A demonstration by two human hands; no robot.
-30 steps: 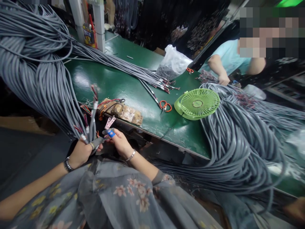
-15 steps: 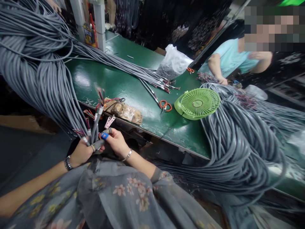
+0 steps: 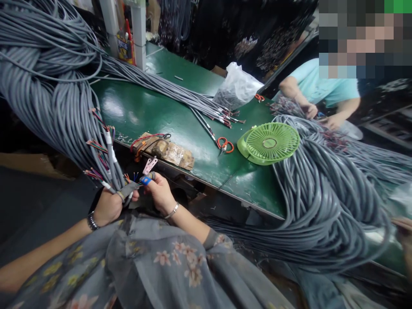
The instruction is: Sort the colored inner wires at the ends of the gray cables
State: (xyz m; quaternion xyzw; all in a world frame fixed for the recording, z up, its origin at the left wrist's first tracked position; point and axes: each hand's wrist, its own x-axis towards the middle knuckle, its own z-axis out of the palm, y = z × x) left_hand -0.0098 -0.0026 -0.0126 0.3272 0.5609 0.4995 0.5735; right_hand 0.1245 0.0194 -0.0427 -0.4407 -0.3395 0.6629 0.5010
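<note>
the left hand (image 3: 107, 207) had its fingers (image 3: 124, 195) curled tight round a grey cable end (image 3: 128, 188), with more stripped cable ends (image 3: 109, 146) rising just above them. the right hand (image 3: 161, 195) was pinched shut on the thin coloured wires (image 3: 132, 177) sticking out of that end, its blue-taped fingertip (image 3: 146, 180) touching them. beyond the fingers lay the green desk (image 3: 154, 111), with orange scissors (image 3: 224, 144) and a green fan (image 3: 268, 141) farther right.

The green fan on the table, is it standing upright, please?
No, the green fan lies on the table with its grille facing up.
</note>
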